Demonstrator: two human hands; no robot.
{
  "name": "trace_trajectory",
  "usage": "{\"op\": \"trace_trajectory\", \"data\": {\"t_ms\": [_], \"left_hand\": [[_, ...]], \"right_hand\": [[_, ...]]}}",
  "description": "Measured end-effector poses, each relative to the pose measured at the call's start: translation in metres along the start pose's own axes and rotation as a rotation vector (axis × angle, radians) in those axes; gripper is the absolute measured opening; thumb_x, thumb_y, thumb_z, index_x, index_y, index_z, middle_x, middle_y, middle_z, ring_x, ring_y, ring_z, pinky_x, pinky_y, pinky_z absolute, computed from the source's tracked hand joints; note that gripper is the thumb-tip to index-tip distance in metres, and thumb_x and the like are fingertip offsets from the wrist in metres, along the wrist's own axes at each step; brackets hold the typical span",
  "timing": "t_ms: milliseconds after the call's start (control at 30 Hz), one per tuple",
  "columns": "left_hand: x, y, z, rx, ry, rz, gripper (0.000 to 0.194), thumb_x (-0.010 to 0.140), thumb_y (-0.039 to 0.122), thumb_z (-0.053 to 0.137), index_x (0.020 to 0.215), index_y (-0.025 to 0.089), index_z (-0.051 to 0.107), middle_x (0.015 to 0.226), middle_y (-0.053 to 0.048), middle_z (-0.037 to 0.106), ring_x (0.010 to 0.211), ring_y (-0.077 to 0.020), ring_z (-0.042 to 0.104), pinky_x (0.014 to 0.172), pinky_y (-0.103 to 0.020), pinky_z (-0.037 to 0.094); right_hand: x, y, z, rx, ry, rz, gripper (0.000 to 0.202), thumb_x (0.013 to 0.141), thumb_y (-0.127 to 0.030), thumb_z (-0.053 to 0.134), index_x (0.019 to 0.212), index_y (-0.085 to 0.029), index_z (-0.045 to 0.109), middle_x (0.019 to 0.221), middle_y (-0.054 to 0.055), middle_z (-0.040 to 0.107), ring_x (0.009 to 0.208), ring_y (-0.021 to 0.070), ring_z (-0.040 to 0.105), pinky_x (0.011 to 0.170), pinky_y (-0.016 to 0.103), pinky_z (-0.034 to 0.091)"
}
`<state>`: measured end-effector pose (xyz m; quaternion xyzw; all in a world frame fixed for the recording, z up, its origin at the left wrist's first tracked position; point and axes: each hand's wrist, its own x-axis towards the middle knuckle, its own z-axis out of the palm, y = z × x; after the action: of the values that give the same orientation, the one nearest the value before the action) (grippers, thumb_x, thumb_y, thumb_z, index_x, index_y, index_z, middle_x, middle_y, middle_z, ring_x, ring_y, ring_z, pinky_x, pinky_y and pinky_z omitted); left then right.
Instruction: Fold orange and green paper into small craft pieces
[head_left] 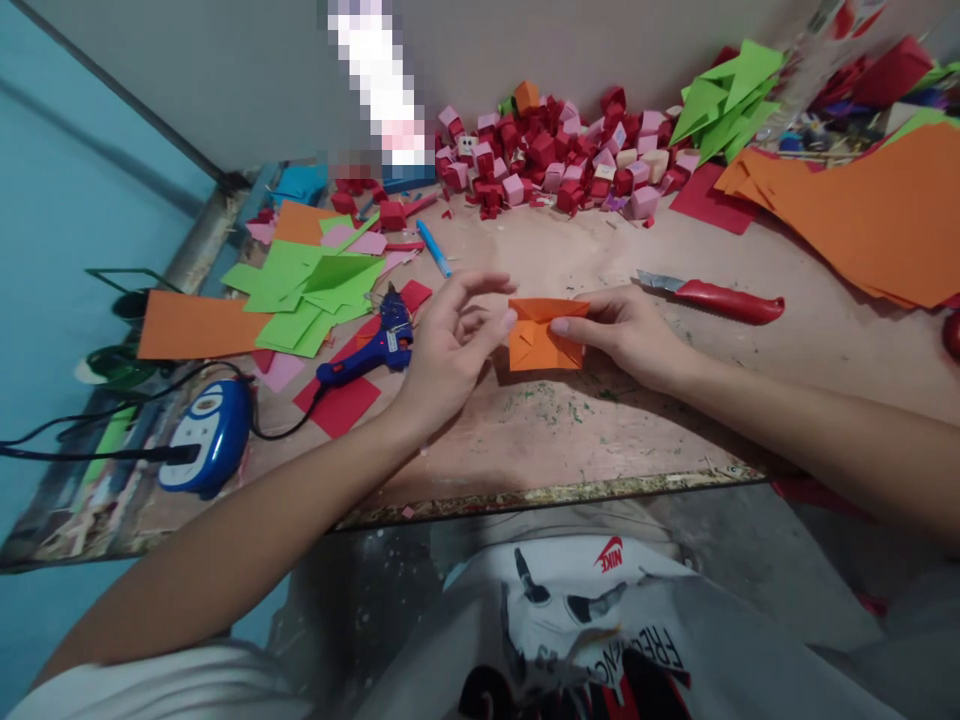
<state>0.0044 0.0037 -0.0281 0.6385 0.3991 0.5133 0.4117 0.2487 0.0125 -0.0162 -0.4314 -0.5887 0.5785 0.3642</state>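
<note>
A small folded sheet of orange paper [541,352] with creases and a raised flap is held just above the table. My right hand [637,330] pinches its right side, thumb on top and fingers behind. At the left edge of the sheet is my left hand [457,345], its index finger stretched out apart from the thumb and the other fingers loosely bent. The left thumb tip meets or nearly meets the paper's edge. A utility knife [727,298] with a red handle lies beyond my right hand, its blade out. A blue hot glue gun [371,345] rests left of my left hand.
Red and pink paper cubes [547,150] are heaped along the back. Green and orange sheets [300,285] lie left; large orange sheets [862,215] lie right. A blue pen [433,248] and a blue-and-white power socket [208,435] with a black cord are on the table.
</note>
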Motion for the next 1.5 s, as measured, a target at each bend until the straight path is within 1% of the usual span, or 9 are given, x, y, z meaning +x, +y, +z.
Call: {"op": "trace_trajectory", "data": {"t_ms": [167,433,567,700,833,1000,1167,1333,1500], "left_hand": [[0.002,-0.013,-0.009,0.137,-0.062,0.250,0.030,0.093,0.015,0.078,0.119,0.029,0.079,0.159,-0.008,0.067,0.117,-0.0206,0.077,0.092,-0.033,0.064],[-0.002,-0.011,-0.006,0.233,-0.200,0.329,0.004,0.100,0.025,0.086,0.104,0.026,0.088,0.163,-0.011,0.066,0.138,-0.0283,0.074,0.123,-0.052,0.063],[-0.002,-0.013,-0.006,0.180,-0.206,0.294,0.023,0.094,0.047,0.100,0.105,0.028,0.093,0.163,-0.013,0.067,0.131,-0.0288,0.078,0.115,-0.049,0.069],[-0.001,-0.011,-0.007,0.148,-0.202,0.217,0.030,0.089,0.052,0.103,0.104,0.028,0.095,0.160,-0.013,0.071,0.116,-0.0244,0.083,0.105,-0.042,0.072],[-0.003,-0.008,-0.007,0.176,-0.179,0.183,0.030,0.088,0.053,0.104,0.104,0.029,0.096,0.154,-0.012,0.074,0.112,-0.0244,0.083,0.100,-0.042,0.073],[-0.004,-0.008,-0.005,0.145,-0.229,0.163,0.035,0.088,0.056,0.103,0.111,0.031,0.097,0.156,-0.012,0.072,0.127,-0.0298,0.080,0.112,-0.047,0.070],[-0.002,-0.005,-0.005,0.124,-0.264,0.138,0.018,0.091,0.045,0.102,0.105,0.033,0.098,0.146,-0.009,0.078,0.133,-0.0320,0.077,0.116,-0.050,0.067],[0.000,0.001,-0.004,0.055,-0.236,0.039,0.011,0.091,0.037,0.101,0.101,0.032,0.098,0.129,-0.009,0.087,0.121,-0.0292,0.083,0.111,-0.047,0.069],[-0.001,0.003,-0.001,-0.016,-0.194,-0.106,0.014,0.091,0.041,0.100,0.098,0.030,0.098,0.105,-0.008,0.092,0.094,-0.0242,0.086,0.088,-0.038,0.072]], "right_hand": [[0.000,-0.002,0.000,0.038,0.093,0.011,0.031,0.086,-0.046,0.093,0.090,-0.016,0.087,0.064,-0.002,0.061,0.055,0.0110,0.039,0.052,0.030,0.026],[0.001,-0.001,-0.001,0.128,0.065,-0.003,0.029,0.084,-0.043,0.099,0.091,-0.016,0.089,0.074,0.003,0.073,0.061,0.0133,0.051,0.053,0.030,0.038],[0.002,0.001,0.000,0.217,0.029,0.032,0.027,0.081,-0.044,0.104,0.087,-0.021,0.092,0.085,0.007,0.083,0.070,0.0193,0.067,0.061,0.033,0.055],[0.003,0.004,0.000,0.251,0.003,0.034,0.027,0.080,-0.047,0.106,0.087,-0.025,0.093,0.091,0.008,0.087,0.079,0.0239,0.076,0.071,0.038,0.065],[0.002,0.006,0.000,0.208,0.027,0.027,0.029,0.084,-0.051,0.104,0.086,-0.025,0.091,0.092,0.008,0.087,0.079,0.0238,0.077,0.069,0.038,0.064],[0.001,0.004,0.000,0.222,0.024,0.048,0.031,0.082,-0.052,0.105,0.087,-0.025,0.091,0.095,0.008,0.088,0.083,0.0247,0.078,0.073,0.038,0.066],[0.001,0.003,0.000,0.196,0.027,0.071,0.029,0.082,-0.049,0.103,0.090,-0.024,0.092,0.091,0.008,0.086,0.075,0.0218,0.073,0.065,0.035,0.061],[-0.001,0.001,0.000,0.095,0.046,0.046,0.029,0.087,-0.048,0.100,0.090,-0.021,0.091,0.072,0.002,0.075,0.056,0.0134,0.053,0.048,0.030,0.040],[-0.003,-0.006,0.002,0.089,0.001,0.007,0.035,0.086,-0.054,0.101,0.084,-0.022,0.087,0.078,0.004,0.078,0.064,0.0166,0.062,0.056,0.032,0.050]]}}
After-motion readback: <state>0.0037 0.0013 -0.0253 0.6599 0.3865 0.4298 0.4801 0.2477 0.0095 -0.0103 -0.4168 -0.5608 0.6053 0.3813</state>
